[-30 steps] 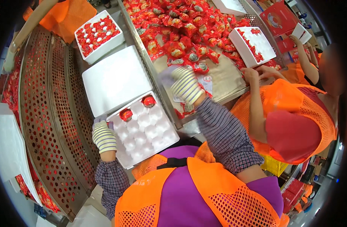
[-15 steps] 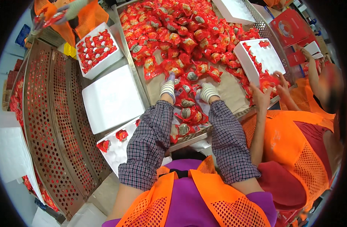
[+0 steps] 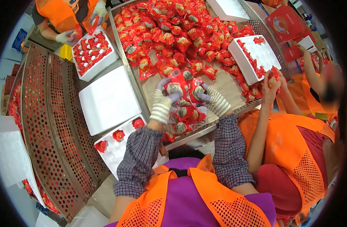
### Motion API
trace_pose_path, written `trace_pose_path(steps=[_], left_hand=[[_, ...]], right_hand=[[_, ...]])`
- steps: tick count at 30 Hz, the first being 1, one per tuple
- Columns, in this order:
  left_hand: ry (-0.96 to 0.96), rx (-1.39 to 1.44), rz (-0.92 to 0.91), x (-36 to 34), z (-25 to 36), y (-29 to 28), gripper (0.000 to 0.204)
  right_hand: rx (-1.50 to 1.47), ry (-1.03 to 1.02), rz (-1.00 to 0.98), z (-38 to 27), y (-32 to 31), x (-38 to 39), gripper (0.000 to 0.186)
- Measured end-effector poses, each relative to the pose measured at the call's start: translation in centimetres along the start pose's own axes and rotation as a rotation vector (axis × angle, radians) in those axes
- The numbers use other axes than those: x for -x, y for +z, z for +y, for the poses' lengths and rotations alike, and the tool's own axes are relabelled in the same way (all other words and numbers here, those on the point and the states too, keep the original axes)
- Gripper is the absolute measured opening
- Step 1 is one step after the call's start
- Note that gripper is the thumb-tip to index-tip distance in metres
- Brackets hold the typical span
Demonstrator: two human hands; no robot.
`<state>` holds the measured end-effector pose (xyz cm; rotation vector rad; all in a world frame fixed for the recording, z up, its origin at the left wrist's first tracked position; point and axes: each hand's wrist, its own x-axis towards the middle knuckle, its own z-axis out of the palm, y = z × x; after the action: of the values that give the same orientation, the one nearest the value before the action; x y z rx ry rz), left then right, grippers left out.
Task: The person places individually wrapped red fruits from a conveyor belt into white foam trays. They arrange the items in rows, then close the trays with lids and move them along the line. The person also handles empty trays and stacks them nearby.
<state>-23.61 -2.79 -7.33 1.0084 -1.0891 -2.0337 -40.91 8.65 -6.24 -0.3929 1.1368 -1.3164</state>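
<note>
In striped gloves, both my hands are over the near part of a metal tray full of round packets in red and clear wrappers. My left hand (image 3: 163,101) is closed around a red-wrapped packet (image 3: 174,88), thumb and fingers on its sides. My right hand (image 3: 216,100) has its fingers on a second packet (image 3: 197,92) just to the right. Several more packets (image 3: 185,112) lie in a row below and between my hands. Beyond them rises a large heap of the same packets (image 3: 169,30).
White foam boxes (image 3: 99,66) (image 3: 247,72) part-filled with packets stand left and right. A white lid (image 3: 110,102) and a foam tray (image 3: 114,151) lie left, beside a perforated metal chute (image 3: 60,125). Co-workers in orange vests handle packets at upper left (image 3: 66,36) and right (image 3: 272,87).
Both my hands have drawn back and turned, and now close on packets. A co-worker's hands have come to the left foam box. The co-worker at right now holds a packet nearer themselves.
</note>
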Motion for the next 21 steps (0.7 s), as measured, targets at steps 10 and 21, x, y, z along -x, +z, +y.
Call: trace_pose_path(steps=[10,21], left_hand=[[0.160,0.047,-0.066,12.3,3.3,-5.5,0.069],[0.172,-0.033,0.315,24.1,2.1,-20.5,0.067]], right_hand=[[-0.163,-0.038,-0.207,2.2,8.4,5.0,0.061],[0.698,-0.135,-0.188,6.8,20.9,3.7,0.043]])
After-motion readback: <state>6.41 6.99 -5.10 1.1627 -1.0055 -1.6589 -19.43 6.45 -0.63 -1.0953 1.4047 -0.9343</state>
